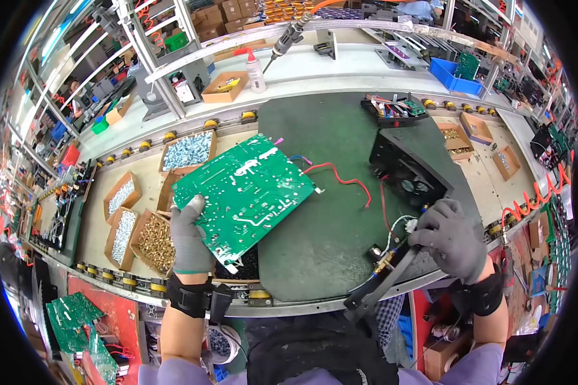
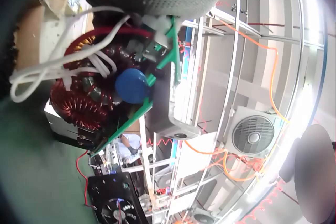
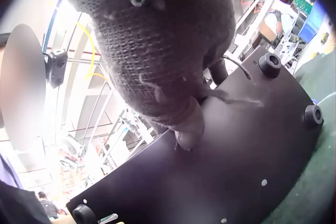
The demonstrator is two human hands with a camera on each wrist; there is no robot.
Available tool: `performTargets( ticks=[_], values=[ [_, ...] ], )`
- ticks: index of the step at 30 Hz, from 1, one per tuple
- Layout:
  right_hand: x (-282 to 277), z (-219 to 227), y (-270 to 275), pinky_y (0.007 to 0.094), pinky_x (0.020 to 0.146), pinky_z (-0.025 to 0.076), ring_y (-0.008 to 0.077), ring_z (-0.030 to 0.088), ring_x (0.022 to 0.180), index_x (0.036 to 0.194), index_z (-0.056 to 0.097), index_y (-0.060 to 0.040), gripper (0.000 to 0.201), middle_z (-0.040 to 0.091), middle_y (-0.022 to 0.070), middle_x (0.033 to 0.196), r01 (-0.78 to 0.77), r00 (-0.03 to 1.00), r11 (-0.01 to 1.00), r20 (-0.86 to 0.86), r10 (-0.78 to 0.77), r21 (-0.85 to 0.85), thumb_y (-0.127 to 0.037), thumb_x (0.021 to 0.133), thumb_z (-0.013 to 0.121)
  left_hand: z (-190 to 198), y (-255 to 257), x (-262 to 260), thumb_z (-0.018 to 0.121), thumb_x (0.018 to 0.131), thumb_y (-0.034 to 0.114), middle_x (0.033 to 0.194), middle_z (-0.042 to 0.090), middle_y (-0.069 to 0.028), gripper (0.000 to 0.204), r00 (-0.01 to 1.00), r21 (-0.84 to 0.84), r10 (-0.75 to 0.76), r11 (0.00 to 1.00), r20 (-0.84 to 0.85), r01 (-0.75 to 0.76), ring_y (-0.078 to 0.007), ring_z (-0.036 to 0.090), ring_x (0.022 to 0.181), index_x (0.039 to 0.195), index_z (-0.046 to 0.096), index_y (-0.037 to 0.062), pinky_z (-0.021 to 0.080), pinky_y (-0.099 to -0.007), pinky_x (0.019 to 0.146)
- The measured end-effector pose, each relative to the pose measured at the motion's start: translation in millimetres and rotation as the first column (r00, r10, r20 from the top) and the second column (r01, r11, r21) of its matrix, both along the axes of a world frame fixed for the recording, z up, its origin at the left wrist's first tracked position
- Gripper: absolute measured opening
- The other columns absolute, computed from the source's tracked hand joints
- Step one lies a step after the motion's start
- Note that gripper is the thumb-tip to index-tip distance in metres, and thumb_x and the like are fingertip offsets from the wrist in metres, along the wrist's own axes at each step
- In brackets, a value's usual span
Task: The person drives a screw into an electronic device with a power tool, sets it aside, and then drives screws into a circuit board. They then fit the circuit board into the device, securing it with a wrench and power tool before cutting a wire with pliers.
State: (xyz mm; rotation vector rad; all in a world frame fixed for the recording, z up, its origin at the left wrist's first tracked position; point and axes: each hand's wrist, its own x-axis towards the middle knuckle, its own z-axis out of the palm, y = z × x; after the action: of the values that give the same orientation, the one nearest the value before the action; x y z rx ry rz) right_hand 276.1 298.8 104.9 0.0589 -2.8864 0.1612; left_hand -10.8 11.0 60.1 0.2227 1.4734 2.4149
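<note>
My gloved left hand (image 1: 194, 237) grips a large green circuit board (image 1: 250, 192) by its left edge, tilted with the soldered side up. Under it, the left wrist view shows copper-wound coils (image 2: 79, 106), a round blue part (image 2: 131, 86) and looped white wires (image 2: 31, 77). A red wire (image 1: 340, 173) trails from its right side. My gloved right hand (image 1: 453, 239) holds a black panel (image 3: 231, 155) by its edge; round rubber feet (image 3: 270, 64) show on its outer face. A brass-coloured part (image 1: 384, 262) sits beside it. Beyond stands a black fan housing (image 1: 404, 170).
The green mat (image 1: 315, 269) covers the bench middle. Boxes of silver screws (image 1: 187, 153) and brass-coloured screws (image 1: 154, 240) lie at left, more boxes (image 1: 456, 141) at right. A black tray of wired parts (image 1: 395, 109) is at the back; a screwdriver (image 1: 289, 38) hangs above.
</note>
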Motion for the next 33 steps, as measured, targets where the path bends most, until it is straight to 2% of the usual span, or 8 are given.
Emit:
performTargets(
  ticks=[16,17,20,23,25,28,31,33],
  values=[
    [-39,-18,29,0.0405,0.088,0.039,0.0262,0.056,0.094,0.100,0.068,-0.0188,0.037,0.060,0.0022,0.095,0.200,0.963,0.980,-0.186,-0.195,0.010,-0.006,0.066,0.073,-95,148,10,0.063,0.090,0.019,0.095,0.061,-0.0031,0.025,0.920,-0.026,-0.336,0.937,0.199,0.348,-0.0122,0.053,0.061,0.111,0.058,0.0070,0.047,-0.0311,0.056],
    [-38,-16,28,0.0411,0.089,0.041,0.0284,0.057,0.098,0.101,0.069,-0.0178,0.038,0.061,0.0042,0.102,0.225,0.959,0.974,-0.183,-0.218,0.018,-0.004,0.067,0.072,-99,146,5,0.057,0.096,0.026,0.114,0.064,-0.0109,0.034,0.884,-0.005,-0.453,0.890,0.115,0.456,-0.0209,0.065,0.096,0.123,0.056,0.0053,0.054,-0.0370,0.085],
    [-28,-26,16,0.0435,0.092,0.043,0.0326,0.056,0.104,0.111,0.066,-0.0111,0.041,0.060,0.0124,0.113,0.368,0.871,0.929,-0.339,-0.355,-0.028,0.000,0.071,0.068,-51,109,-4,0.056,0.096,0.040,0.110,0.063,-0.0075,0.045,0.826,-0.169,-0.534,0.810,0.181,0.561,-0.0154,0.064,0.089,0.125,0.055,0.0056,0.052,-0.0305,0.077],
    [15,-56,18,0.0434,0.095,0.042,0.0348,0.055,0.107,0.120,0.060,-0.0020,0.039,0.058,0.0180,0.117,0.363,0.814,0.919,-0.427,-0.393,-0.154,0.001,0.081,0.062,5,50,-25,0.059,0.092,0.044,0.098,0.061,-0.0041,0.051,0.820,-0.772,-0.570,0.501,0.047,0.392,-0.0059,0.059,0.075,0.127,0.058,0.0069,0.039,-0.0180,0.054],
    [43,-79,16,0.0429,0.096,0.042,0.0348,0.055,0.108,0.120,0.059,-0.0010,0.036,0.058,0.0175,0.117,0.396,0.800,0.892,-0.395,-0.451,-0.216,0.000,0.084,0.060,-30,23,-47,0.064,0.088,0.041,0.097,0.062,-0.0091,0.051,0.794,-0.921,-0.584,0.193,0.169,0.338,-0.0142,0.064,0.085,0.127,0.058,0.0080,0.048,-0.0250,0.065],
    [56,-94,3,0.0425,0.097,0.041,0.0344,0.055,0.110,0.120,0.058,0.0001,0.032,0.058,0.0167,0.117,0.444,0.778,0.845,-0.338,-0.529,-0.299,-0.002,0.088,0.057,-68,-2,-28,0.070,0.080,0.030,0.106,0.056,-0.0207,0.054,0.394,-0.990,-0.908,-0.133,0.140,0.046,-0.0402,0.058,0.108,0.128,0.055,0.0123,0.046,-0.0442,0.098],
    [67,-105,-5,0.0428,0.097,0.041,0.0336,0.054,0.111,0.119,0.058,0.0008,0.032,0.058,0.0170,0.117,0.438,0.768,0.818,-0.318,-0.556,-0.373,-0.004,0.088,0.056,-68,2,-7,0.077,0.073,0.024,0.113,0.051,-0.0201,0.062,0.382,-0.965,-0.892,-0.264,0.242,-0.006,-0.0423,0.059,0.101,0.128,0.048,0.0145,0.049,-0.0468,0.088],
    [77,-102,-18,0.0429,0.097,0.042,0.0339,0.055,0.110,0.118,0.058,0.0003,0.033,0.058,0.0173,0.115,0.459,0.751,0.776,-0.277,-0.599,-0.433,-0.004,0.086,0.058,-84,-6,-11,0.077,0.071,0.017,0.107,0.055,-0.0181,0.057,0.368,-0.992,-0.923,-0.123,0.110,-0.010,-0.0415,0.060,0.095,0.122,0.053,0.0126,0.049,-0.0488,0.083]
  ],
)
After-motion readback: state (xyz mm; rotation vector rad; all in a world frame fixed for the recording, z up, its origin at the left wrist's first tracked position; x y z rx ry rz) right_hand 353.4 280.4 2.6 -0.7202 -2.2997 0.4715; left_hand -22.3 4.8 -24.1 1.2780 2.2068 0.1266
